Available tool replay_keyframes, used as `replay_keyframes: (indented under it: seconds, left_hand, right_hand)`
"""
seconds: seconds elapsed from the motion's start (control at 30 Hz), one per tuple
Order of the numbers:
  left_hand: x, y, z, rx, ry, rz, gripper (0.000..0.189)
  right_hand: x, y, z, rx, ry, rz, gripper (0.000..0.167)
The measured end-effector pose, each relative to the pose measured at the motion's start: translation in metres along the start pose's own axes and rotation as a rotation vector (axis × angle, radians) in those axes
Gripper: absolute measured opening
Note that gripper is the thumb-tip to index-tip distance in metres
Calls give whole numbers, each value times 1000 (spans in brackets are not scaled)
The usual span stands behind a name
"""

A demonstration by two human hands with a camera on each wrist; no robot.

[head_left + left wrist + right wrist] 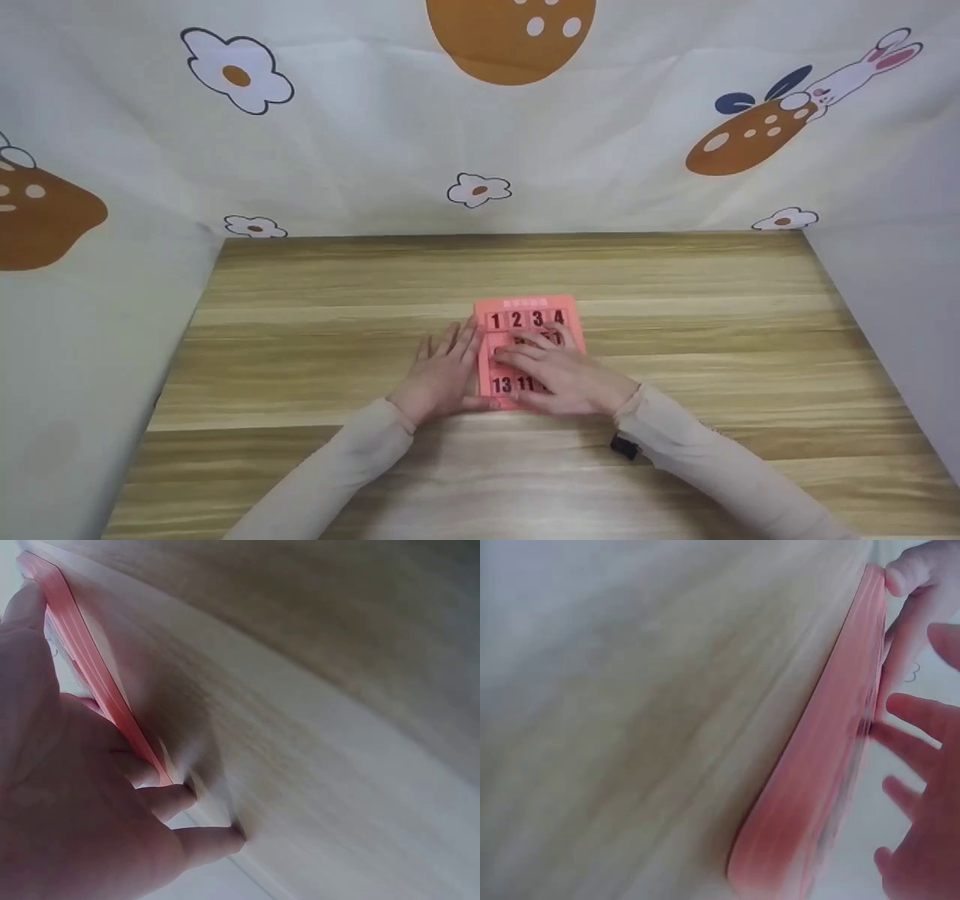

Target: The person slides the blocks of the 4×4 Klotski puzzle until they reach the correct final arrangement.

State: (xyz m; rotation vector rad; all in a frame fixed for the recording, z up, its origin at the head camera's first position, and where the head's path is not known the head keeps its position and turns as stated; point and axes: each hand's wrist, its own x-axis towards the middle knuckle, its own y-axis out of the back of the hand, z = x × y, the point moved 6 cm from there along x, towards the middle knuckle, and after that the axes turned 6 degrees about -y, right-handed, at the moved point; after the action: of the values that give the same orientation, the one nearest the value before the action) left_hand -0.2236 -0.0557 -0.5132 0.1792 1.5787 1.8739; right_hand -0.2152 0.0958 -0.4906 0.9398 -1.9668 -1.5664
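Sliding numbers about on a board like this should go best with one light fingertip on a single tile, pushed straight along its row or column, since a slanting push would probably jam it against its neighbours. The pink puzzle board [525,302] lies flat on the wooden surface [345,322], between the two hands. Of its number tiles [516,319], the top row reads 1, 2, 3, 4 and the bottom row begins 13, 11; most of the middle is covered, so where the gap lies cannot be told. Raising the palm a little would make those rows easier to read.

The left hand [442,379] makes a sensible brace: its fingers are straight and lie along the left edge, with the thumb at the near left corner. A firm but gentle touch there ought to stop the board from skidding without tipping it.

The right hand [566,375] reaches in from the near right, palm down, fingers spread above the tiles and pinching nothing, thumb near the bottom edge. Both forearms slant inward, which leaves the right fingers room to move sideways
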Motion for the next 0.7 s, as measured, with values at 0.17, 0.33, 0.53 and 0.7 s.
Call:
replay_keyframes:
  seconds: [0.17,0.33,0.53,0.7]
  left_hand:
    - [1,-1,1,14,3,-3,111]
    - [1,-1,0,23,1,-6,111]
    - [1,0,0,20,1,-4,111]
    - [0,1,0,16,-4,0,111]
  right_hand:
    - [-10,3,-1,21,10,62,54]
    - [-7,8,13,-11,-119,168,50]
    - [2,2,12,-17,-98,31,60]
    - [2,1,11,50,-55,0,59]
